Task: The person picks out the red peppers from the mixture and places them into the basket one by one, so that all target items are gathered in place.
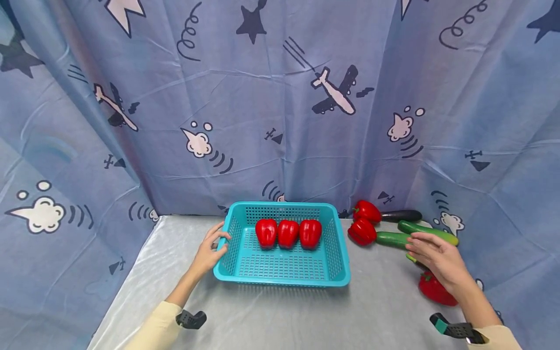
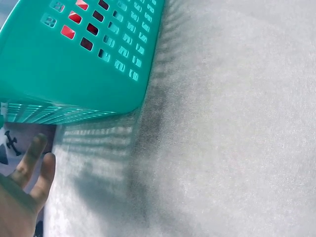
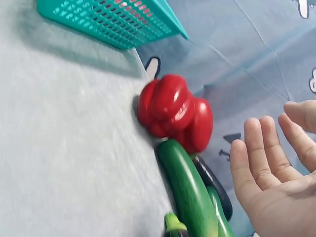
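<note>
Seemingly the step in hand is a reach: the right hand, fingers fairly straight and holding nothing, hangs near the green cucumbers on the table. Three red peppers sit in a row inside the blue basket; the left hand is at its left rim, fingers spread and loosely bent, whether pressing I cannot tell. Grasping would call for lowering the right hand and curling its fingers

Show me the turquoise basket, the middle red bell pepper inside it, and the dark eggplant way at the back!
Turquoise basket (image 1: 282,281): head view, on its front rim.
Middle red bell pepper (image 1: 288,234): head view, on the middle of its body.
Dark eggplant (image 1: 401,216): head view, on its visible side.
</note>
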Demonstrator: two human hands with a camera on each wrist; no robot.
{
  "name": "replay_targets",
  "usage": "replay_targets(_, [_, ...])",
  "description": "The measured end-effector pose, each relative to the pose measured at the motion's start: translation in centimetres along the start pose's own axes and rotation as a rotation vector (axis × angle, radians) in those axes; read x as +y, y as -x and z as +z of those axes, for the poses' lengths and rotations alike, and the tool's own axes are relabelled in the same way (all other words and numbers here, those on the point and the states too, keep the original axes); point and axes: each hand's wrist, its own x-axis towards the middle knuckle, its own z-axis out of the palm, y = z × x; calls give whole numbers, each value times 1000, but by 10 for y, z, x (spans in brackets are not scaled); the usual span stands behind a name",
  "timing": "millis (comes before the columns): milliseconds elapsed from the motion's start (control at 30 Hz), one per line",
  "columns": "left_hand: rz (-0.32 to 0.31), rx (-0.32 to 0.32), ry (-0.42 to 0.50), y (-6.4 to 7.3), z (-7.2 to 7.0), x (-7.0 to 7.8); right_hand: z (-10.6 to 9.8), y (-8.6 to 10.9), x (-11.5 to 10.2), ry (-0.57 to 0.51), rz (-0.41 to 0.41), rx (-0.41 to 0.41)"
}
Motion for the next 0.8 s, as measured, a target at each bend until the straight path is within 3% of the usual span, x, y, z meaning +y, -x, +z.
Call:
replay_targets(567, [1, 3, 5, 0, 0, 0, -56, 30, 4, -87, -17, 81])
replay_targets(733, [-5, 7, 3, -1, 0, 0, -65, 38, 7, -47, 17, 138])
replay_targets(800, [-10, 9, 4, 0, 0, -1, -68, 40, 10, 36, 36, 170])
